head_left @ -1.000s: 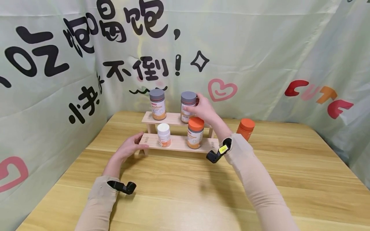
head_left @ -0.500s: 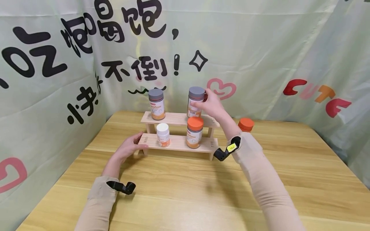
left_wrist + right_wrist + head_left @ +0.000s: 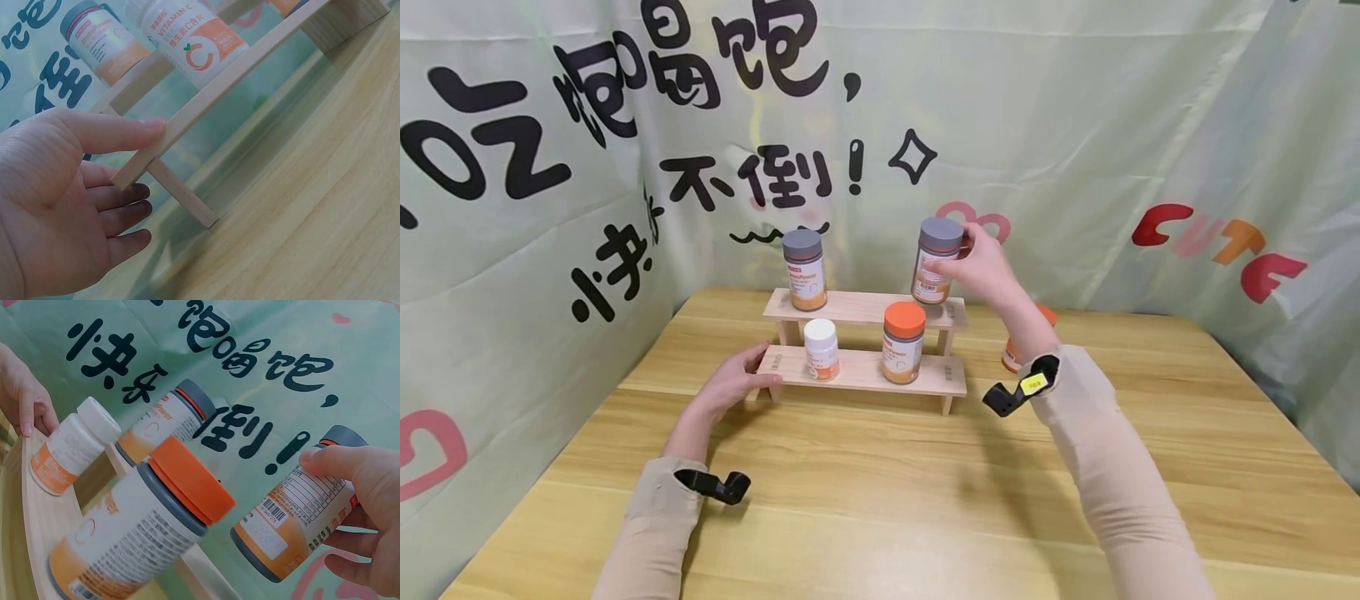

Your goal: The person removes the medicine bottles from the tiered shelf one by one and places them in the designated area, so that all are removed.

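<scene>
Left hand (image 3: 730,385): you pinch the wooden rack (image 3: 860,367) at nine o'clock.
Right hand (image 3: 988,270): your fingers curl round a grey-lidded jar (image 3: 933,286).
White-lidded bottle (image 3: 822,350): eight o'clock from it.

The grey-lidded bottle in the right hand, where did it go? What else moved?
The right hand, holding that grey-lidded bottle, moved right, toward the right end of the upper shelf. Nothing was let go. The left hand stayed at the lower shelf's left end; the white-lidded bottle, orange-lidded bottle there and other grey-lidded bottle stayed put.
</scene>
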Demonstrator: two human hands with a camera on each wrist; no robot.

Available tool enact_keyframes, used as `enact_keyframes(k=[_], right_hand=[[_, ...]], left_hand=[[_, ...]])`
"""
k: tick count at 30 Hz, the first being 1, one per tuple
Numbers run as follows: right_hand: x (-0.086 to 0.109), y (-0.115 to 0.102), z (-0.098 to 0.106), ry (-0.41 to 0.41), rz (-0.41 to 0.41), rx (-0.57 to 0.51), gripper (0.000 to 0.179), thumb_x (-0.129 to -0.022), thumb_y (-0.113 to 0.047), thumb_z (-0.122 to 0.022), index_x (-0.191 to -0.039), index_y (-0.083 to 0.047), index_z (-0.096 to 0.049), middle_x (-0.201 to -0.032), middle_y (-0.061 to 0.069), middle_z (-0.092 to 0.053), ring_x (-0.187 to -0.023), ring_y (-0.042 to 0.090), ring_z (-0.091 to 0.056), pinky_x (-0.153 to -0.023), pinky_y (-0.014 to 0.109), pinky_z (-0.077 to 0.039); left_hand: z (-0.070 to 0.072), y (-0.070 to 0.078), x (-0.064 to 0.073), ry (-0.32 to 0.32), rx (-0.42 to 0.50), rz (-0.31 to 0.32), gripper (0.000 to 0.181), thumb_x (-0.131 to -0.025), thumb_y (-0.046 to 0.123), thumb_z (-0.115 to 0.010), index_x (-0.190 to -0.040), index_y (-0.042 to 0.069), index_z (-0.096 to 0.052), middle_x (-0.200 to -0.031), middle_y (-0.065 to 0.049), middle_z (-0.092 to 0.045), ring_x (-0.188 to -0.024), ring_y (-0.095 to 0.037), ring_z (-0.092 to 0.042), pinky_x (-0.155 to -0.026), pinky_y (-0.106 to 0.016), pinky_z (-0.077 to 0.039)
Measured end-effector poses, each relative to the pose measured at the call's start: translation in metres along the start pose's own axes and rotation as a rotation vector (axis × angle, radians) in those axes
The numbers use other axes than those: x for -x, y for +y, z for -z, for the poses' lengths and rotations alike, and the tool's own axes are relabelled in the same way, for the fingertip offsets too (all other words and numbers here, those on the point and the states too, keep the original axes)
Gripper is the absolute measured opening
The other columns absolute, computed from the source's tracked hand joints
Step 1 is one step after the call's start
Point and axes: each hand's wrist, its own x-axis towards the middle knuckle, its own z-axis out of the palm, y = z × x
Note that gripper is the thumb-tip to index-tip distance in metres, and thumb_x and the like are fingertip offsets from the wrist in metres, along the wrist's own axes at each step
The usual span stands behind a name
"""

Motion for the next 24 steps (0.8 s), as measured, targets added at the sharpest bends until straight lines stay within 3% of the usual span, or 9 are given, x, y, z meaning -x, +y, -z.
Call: enact_keyframes(k=[12,24], right_hand=[[0.021,0.013,0.034,0.069,-0.025,-0.030,0.068,-0.079,-0.022,-0.073,-0.133,-0.001,-0.038,-0.121,0.015,-0.050,-0.106,0.026,-0.049,-0.090,0.038,-0.043],[0.048,0.024,0.080,0.122,-0.078,0.064,0.076,-0.082,-0.033,-0.069,-0.138,0.001,-0.031,-0.126,0.019,-0.048,-0.109,0.028,-0.048,-0.094,0.041,-0.041]], left_hand=[[-0.001,0.001,0.001,-0.004,0.005,-0.012,0.084,-0.085,0.015,-0.067,-0.144,-0.008,-0.012,-0.150,-0.026,-0.013,-0.137,-0.037,-0.016,-0.111,-0.046,-0.015],[0.000,-0.002,-0.001,-0.003,0.011,-0.002,0.085,-0.084,0.015,-0.067,-0.145,-0.007,-0.012,-0.150,-0.026,-0.014,-0.137,-0.037,-0.017,-0.111,-0.047,-0.016]])
